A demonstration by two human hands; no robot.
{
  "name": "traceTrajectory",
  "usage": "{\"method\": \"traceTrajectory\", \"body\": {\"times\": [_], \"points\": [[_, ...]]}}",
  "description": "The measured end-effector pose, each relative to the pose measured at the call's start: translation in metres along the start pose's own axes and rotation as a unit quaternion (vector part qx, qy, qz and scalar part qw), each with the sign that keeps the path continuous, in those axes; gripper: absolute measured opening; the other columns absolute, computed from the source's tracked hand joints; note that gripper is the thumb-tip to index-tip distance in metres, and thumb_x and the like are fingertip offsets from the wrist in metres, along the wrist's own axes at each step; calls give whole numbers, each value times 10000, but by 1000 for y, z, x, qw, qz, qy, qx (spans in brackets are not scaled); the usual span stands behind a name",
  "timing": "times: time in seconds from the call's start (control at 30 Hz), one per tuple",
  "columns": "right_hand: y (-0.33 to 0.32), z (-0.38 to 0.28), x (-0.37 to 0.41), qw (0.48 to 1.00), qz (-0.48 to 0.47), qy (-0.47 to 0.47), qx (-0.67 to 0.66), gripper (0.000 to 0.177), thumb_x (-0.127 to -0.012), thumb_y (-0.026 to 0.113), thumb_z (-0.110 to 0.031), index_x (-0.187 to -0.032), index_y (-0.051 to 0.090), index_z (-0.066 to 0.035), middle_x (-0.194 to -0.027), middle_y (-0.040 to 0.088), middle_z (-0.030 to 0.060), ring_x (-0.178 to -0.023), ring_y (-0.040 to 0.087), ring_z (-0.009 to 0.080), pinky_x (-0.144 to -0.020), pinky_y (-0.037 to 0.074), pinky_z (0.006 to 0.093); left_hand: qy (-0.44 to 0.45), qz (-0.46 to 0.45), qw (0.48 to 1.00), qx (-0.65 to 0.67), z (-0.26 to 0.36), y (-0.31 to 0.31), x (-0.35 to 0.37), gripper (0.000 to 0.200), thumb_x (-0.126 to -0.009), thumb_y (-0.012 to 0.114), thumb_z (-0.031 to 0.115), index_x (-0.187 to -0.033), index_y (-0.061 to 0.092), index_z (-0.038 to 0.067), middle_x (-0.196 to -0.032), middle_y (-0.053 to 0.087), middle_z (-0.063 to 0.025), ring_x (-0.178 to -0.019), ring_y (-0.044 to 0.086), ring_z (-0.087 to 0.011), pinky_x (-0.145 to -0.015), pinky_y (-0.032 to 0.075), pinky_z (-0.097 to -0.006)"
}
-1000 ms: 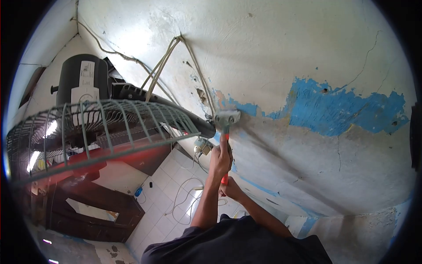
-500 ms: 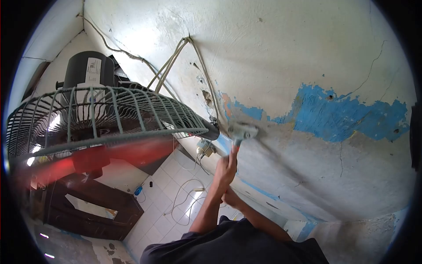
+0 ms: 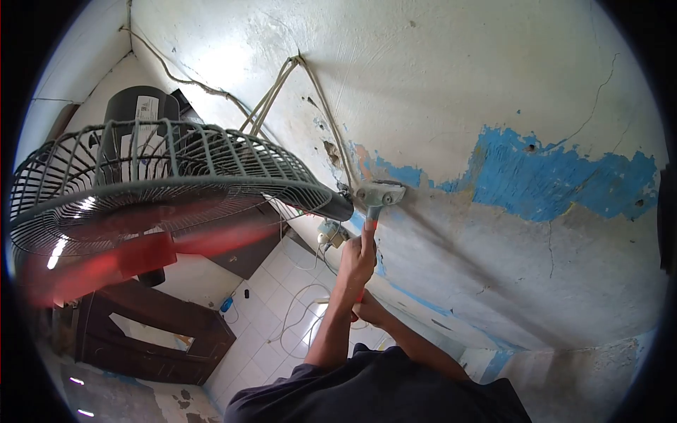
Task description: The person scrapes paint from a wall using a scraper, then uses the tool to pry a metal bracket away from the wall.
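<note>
1. My left hand and right hand are clamped on the red-handled scraper with a wide grey metal head, left above right.
2. Its head is at the patchy white plaster wall — I should keep the edge level, pressure even.
3. Short, controlled strokes should spare the beige cable just beside it.
4. I'd keep my arms clear of the blurred red fan blades.

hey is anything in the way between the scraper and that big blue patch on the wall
Nothing visible stands between the scraper and the blue patch; the fan guard and hanging cable are off to the scraper's other side.
</note>
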State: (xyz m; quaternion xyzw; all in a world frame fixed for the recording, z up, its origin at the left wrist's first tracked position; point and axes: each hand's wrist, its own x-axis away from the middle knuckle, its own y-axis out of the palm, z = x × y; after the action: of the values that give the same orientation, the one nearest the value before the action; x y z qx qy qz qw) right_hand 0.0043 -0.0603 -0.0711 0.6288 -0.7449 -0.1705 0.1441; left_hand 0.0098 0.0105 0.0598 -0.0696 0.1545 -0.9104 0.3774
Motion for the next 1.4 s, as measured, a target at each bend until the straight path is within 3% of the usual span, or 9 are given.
{"method": "traceTrajectory", "body": {"times": [0.1,0.17,0.33,0.5,0.77,0.87,1.13,1.27,1.4], "points": [[11,8,3,998,38,21,-40,160,-892,407,-37,-779,519,-60,-607,472,-15,-519,430,71,-467,342,255,5,14,1000,-24,-11,1,0,689,-954,291,616,-545,419,76,-453,365,16,-403,384,-89,-381,312,-276],[11,14,7,997,54,20,-50,173,-875,424,-33,-733,519,-57,-591,470,-16,-500,419,67,-460,339,255,-29,6,999,-25,-19,4,0,741,-954,287,614,-551,428,8,-457,385,-43,-443,397,-150,-453,346,-331],[10,-18,1,997,71,8,-40,174,-838,452,-29,-676,512,-50,-578,469,-13,-486,414,70,-442,331,252,-19,17,1000,6,39,-6,-2,760,-954,275,613,-628,471,-44,-502,434,-109,-484,421,-205,-514,380,-384],[16,-6,12,998,56,26,-35,140,-858,454,-42,-740,529,-55,-586,470,-25,-499,427,73,-444,323,256,-33,-5,998,-49,-4,4,5,745,-959,292,599,-541,409,-7,-450,372,-64,-471,420,-167,-476,347,-362],[-2,-2,3,998,51,-7,-27,95,-834,486,-36,-758,537,-62,-615,494,-21,-515,444,62,-446,341,244,17,4,1000,6,21,-2,-1,737,-956,267,610,-550,418,13,-471,400,-52,-449,395,-158,-468,343,-348],[13,12,19,993,76,58,-69,109,-798,453,-44,-714,519,-24,-549,484,24,-497,482,103,-439,378,271,-63,-24,998,-16,-1,3,8,750,-949,262,628,-536,416,21,-460,394,-46,-456,398,-163,-478,347,-350],[23,1,26,992,101,38,-72,186,-878,493,-116,-701,493,-59,-540,450,-12,-447,440,81,-421,353,246,-121,-36,990,62,16,0,12,732,-940,280,641,-503,423,72,-428,375,1,-357,371,-110,-360,312,-288],[18,-13,34,994,100,18,-50,213,-891,501,-134,-691,492,-61,-545,468,-5,-443,454,82,-416,358,247,-41,-23,997,55,21,4,9,743,-939,275,644,-486,413,71,-428,396,-10,-353,379,-114,-361,314,-285],[13,-33,22,994,90,22,-54,211,-870,513,-155,-685,507,-54,-567,499,-1,-468,482,82,-420,372,254,-52,-7,995,81,46,-5,5,750,-939,258,649,-496,419,66,-424,385,-8,-343,376,-115,-353,305,-275]]}}
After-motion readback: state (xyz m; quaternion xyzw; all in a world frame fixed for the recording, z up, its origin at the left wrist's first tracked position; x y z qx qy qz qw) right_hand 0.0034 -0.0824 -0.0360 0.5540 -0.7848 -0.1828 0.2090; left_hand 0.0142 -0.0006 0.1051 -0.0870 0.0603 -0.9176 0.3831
